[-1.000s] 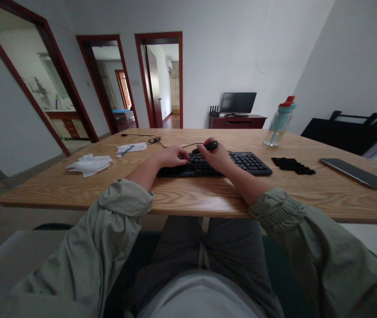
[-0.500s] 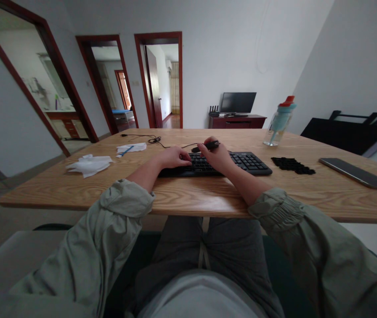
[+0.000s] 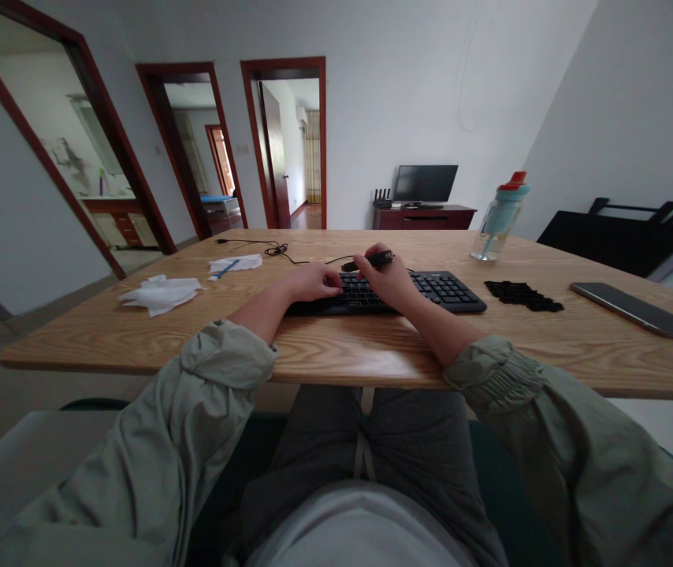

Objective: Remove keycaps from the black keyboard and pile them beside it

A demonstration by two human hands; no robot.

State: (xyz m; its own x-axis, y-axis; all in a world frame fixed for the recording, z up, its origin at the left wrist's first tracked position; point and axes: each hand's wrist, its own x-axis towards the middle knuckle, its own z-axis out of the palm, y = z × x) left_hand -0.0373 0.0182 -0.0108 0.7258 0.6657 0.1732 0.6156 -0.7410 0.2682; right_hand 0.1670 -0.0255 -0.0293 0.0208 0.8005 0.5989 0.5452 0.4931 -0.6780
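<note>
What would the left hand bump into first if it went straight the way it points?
For the left hand, probably the right hand or the black object it holds, above the keyboard; depth is unclear.

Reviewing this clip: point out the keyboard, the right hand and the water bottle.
Keyboard [image 3: 360, 298]: head view, keys near its middle.
Right hand [image 3: 392, 280]: head view, back of the hand.
Water bottle [image 3: 495, 224]: head view, middle of its body.

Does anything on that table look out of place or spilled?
Yes: small black pieces lie loose in a cluster right of the keyboard, odd because they might be its keycaps; too small to tell. Crumpled white tissue lies at left. No spill shows.
</note>
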